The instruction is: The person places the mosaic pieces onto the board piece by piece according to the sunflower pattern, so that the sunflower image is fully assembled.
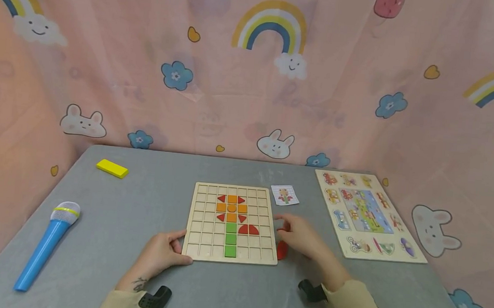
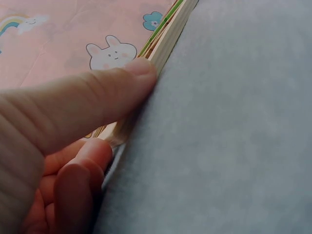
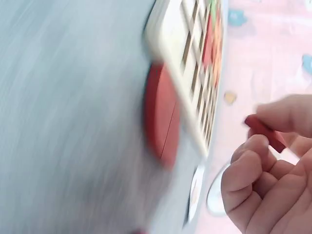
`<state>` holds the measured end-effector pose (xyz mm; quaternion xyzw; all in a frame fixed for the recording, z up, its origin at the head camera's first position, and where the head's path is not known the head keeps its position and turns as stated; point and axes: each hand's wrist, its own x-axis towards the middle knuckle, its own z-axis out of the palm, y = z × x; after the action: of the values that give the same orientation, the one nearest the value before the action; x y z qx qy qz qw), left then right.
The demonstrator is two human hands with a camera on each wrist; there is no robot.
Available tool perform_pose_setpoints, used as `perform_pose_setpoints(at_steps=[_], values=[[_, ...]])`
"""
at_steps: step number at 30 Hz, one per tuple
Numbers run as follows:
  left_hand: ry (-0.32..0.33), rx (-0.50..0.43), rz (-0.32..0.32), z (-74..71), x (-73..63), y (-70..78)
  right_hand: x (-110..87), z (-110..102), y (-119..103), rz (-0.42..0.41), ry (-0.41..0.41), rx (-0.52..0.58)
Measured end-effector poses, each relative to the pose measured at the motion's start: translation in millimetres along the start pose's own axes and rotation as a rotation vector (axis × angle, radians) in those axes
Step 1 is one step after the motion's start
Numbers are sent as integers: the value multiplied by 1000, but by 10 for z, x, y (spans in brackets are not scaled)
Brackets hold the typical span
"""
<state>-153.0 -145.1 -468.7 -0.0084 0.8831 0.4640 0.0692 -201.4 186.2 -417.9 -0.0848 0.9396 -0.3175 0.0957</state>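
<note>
A wooden grid board [image 1: 203, 240] lies in front of me. It bears orange squares around an orange circle [image 1: 231, 208], small red triangles [image 1: 222, 198], a column of green squares [image 1: 231, 239] and two red quarter-rounds [image 1: 248, 229] right of the column. My left hand [image 1: 158, 254] grips the board's near left corner, thumb on the front edge and fingers along the side. In the right wrist view, my right hand pinches a small red block [image 3: 267, 134] between thumb and fingers, by the board's right edge. More red pieces [image 3: 163, 117] lie against that edge.
A small picture card [image 1: 285, 195] lies beyond the board's right corner. Further right is a picture puzzle board [image 1: 333, 219]. At the left are a blue toy microphone [image 1: 43, 249] and a yellow block [image 1: 112, 168]. A patterned pink cloth [image 1: 216, 103] hangs behind the table.
</note>
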Motion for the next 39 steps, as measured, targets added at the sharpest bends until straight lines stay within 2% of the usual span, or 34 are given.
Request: perform_pose_setpoints(at_steps=[6, 12, 16, 24, 32, 39], values=[[-4, 2, 0, -10, -8, 10, 51, 171, -289, 4, 1, 207], [-9, -2, -4, -15, -10, 20, 90, 332, -464, 105, 0, 393], [-8, -2, 3, -12, -7, 21, 131, 419, -509, 171, -44, 437], [-2, -4, 8, -9, -10, 8, 160, 499, -539, 189, -87, 315], [0, 0, 4, -18, -14, 31, 167, 560, -556, 114, -40, 162], [-3, -7, 7, -13, -19, 32, 179, 595, -543, 91, -22, 116]])
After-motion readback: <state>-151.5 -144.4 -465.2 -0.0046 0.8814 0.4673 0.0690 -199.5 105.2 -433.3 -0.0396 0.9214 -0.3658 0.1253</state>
